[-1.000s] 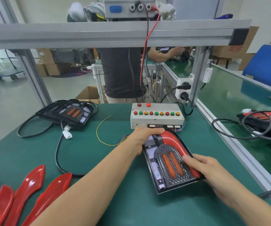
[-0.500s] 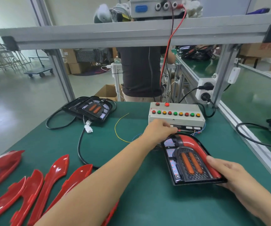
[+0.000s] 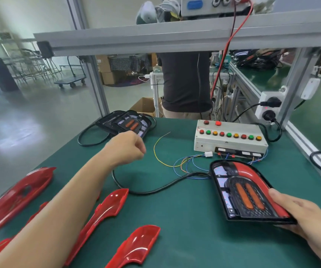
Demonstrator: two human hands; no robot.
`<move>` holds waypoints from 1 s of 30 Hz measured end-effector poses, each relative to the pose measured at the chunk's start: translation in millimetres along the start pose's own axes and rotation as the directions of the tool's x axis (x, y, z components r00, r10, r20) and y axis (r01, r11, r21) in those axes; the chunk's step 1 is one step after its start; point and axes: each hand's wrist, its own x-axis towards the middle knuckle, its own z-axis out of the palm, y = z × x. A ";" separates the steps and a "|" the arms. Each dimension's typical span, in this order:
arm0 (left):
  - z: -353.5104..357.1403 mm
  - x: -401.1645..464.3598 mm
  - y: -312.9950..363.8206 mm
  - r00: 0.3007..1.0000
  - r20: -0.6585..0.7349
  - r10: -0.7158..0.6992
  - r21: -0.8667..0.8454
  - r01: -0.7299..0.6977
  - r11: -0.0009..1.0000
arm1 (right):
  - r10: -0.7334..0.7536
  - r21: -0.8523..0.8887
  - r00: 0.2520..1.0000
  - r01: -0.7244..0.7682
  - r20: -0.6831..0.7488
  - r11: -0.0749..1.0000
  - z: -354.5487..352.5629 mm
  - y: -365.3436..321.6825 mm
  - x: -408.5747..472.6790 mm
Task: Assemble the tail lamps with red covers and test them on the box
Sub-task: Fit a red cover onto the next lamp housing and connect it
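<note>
Right fingers [image 3: 283, 200] gripping tail lamp [image 3: 246, 192] edge

No legible text; markings on test box [image 3: 230, 139] too blurred to read.

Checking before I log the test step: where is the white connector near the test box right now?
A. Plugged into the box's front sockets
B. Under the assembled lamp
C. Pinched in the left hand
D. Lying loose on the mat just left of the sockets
D: the white connector lies on the green mat beside the test box, unplugged, and apart from the left hand.
</note>
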 end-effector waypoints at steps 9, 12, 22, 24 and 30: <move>-22.1 -14.2 -74.1 0.959 0.024 -0.281 0.267 0.265 0.927 | 0.022 0.050 1.000 -0.022 0.013 0.998 5.2 -5.8 -6.4; -19.6 -22.2 -84.9 0.947 0.139 -0.291 0.154 0.270 0.951 | 0.030 0.058 1.000 -0.030 0.001 0.998 6.1 -4.5 -4.9; -20.9 -35.5 -114.4 0.918 0.188 -0.349 0.071 0.342 0.937 | 0.014 0.071 1.000 -0.015 0.007 0.997 4.9 -3.6 -4.2; -22.5 -39.5 -121.0 0.918 0.180 -0.354 0.062 0.349 0.935 | 0.007 0.072 1.000 -0.008 0.008 0.997 5.8 -3.9 -4.3; -36.7 -58.9 -142.4 0.877 0.284 -0.387 0.192 0.344 0.919 | 0.005 0.075 1.000 -0.005 -0.004 0.997 6.5 -3.6 -1.9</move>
